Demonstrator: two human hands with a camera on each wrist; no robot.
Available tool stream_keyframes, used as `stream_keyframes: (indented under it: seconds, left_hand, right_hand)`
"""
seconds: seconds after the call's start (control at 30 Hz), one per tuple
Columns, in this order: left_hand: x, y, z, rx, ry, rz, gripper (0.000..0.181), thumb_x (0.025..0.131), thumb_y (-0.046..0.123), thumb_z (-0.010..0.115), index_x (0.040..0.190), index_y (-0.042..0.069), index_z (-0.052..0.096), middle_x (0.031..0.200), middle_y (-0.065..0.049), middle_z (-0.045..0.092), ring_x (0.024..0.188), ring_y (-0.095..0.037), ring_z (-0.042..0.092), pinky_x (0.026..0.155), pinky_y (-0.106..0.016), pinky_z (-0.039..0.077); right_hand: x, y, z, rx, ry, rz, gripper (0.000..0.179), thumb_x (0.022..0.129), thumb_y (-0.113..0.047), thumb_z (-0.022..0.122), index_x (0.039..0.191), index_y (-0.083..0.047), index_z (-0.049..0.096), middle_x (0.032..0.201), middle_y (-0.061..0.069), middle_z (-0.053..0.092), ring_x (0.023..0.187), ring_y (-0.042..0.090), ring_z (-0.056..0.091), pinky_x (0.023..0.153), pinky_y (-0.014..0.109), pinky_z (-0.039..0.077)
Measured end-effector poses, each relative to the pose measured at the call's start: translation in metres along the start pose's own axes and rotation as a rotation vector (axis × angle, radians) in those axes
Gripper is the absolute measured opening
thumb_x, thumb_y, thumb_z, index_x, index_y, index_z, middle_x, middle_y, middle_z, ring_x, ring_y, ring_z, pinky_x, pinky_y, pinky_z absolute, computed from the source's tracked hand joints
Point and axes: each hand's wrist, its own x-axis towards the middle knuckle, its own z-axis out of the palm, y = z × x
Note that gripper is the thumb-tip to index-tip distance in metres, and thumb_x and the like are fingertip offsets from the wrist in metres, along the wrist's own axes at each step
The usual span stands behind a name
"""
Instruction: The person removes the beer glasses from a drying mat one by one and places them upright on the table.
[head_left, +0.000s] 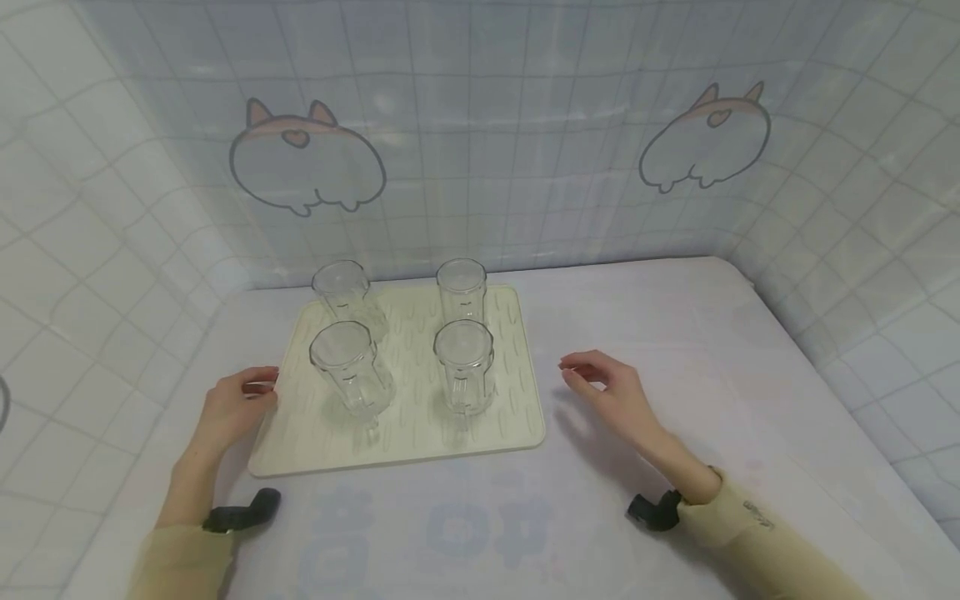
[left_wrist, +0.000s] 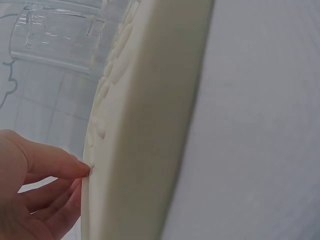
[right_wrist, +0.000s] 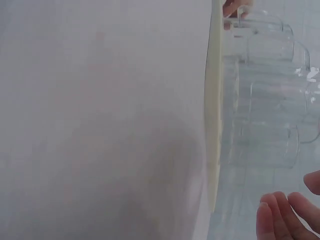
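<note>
A cream tray (head_left: 408, 450) with a ridged surface lies on the table, bearing several clear glass mugs. The front mugs are a left one (head_left: 348, 367) and a right one (head_left: 465, 367); behind them stand a back left mug (head_left: 342, 292) and a back right mug (head_left: 461, 287). At the tray's left edge, my left hand (head_left: 234, 406) touches the rim with thumb and fingertips, fingers loosely bent. My right hand (head_left: 611, 392) hovers to the right of the tray, apart from it, thumb and fingers loosely bent with nothing between them. In the right wrist view, its fingertips (right_wrist: 282, 217) show near the mugs.
A white cloth (head_left: 675, 325) covers the table around the tray. Behind it rises a grid-patterned curtain (head_left: 510, 167) with cartoon animal drawings, and similar sheeting stands at both sides. Black straps with small devices (head_left: 656, 511) sit on both wrists.
</note>
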Motion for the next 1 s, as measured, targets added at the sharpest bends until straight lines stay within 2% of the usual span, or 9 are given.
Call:
stream_keyframes:
  seconds: [0.13, 0.33, 0.5, 0.77, 1.0]
  left_hand:
    - [0.0, -0.001, 0.0, -0.006, 0.002, 0.009, 0.041, 0.087, 0.008, 0.055, 0.127, -0.004, 0.053, 0.117, -0.028, 0.058, 0.101, -0.043, 0.059, 0.073, -0.042, 0.055]
    - [0.001, -0.004, -0.001, -0.003, -0.004, 0.031, 0.041, 0.087, 0.007, 0.057, 0.126, -0.004, 0.054, 0.116, -0.028, 0.059, 0.101, -0.043, 0.059, 0.065, -0.025, 0.051]
    - [0.003, -0.006, -0.002, -0.006, -0.03, 0.021, 0.043, 0.087, 0.008, 0.058, 0.128, -0.004, 0.053, 0.117, -0.029, 0.058, 0.103, -0.043, 0.058, 0.065, -0.024, 0.051]
    - [0.004, -0.007, -0.003, -0.009, -0.049, 0.016, 0.043, 0.088, 0.009, 0.058, 0.128, -0.003, 0.052, 0.114, -0.03, 0.059, 0.103, -0.043, 0.058, 0.062, -0.022, 0.049]
    - [0.006, -0.008, -0.005, -0.015, -0.08, -0.018, 0.043, 0.089, 0.012, 0.058, 0.13, -0.001, 0.051, 0.115, -0.03, 0.058, 0.102, -0.042, 0.057, 0.063, -0.023, 0.049]
  right_hand:
    - [-0.002, -0.022, 0.007, 0.049, -0.026, 0.007, 0.021, 0.09, -0.015, 0.063, 0.109, -0.009, 0.066, 0.105, 0.005, 0.068, 0.091, 0.016, 0.065, 0.085, 0.036, 0.051]
    - [-0.003, -0.044, 0.019, 0.116, -0.049, 0.013, 0.019, 0.089, -0.009, 0.063, 0.107, -0.004, 0.066, 0.103, 0.01, 0.069, 0.091, 0.022, 0.066, 0.085, 0.037, 0.052]
    - [-0.002, -0.05, 0.03, 0.222, -0.084, 0.016, 0.018, 0.088, -0.007, 0.063, 0.105, 0.0, 0.066, 0.101, 0.013, 0.069, 0.093, 0.027, 0.067, 0.085, 0.038, 0.053]
    - [-0.003, -0.058, 0.05, 0.336, -0.126, -0.043, 0.017, 0.089, -0.003, 0.061, 0.103, 0.004, 0.065, 0.1, 0.018, 0.069, 0.092, 0.034, 0.066, 0.084, 0.037, 0.054]
    - [-0.004, -0.071, 0.063, 0.352, -0.171, -0.079, 0.015, 0.09, -0.004, 0.059, 0.102, 0.004, 0.067, 0.099, 0.019, 0.069, 0.091, 0.031, 0.067, 0.086, 0.038, 0.053]
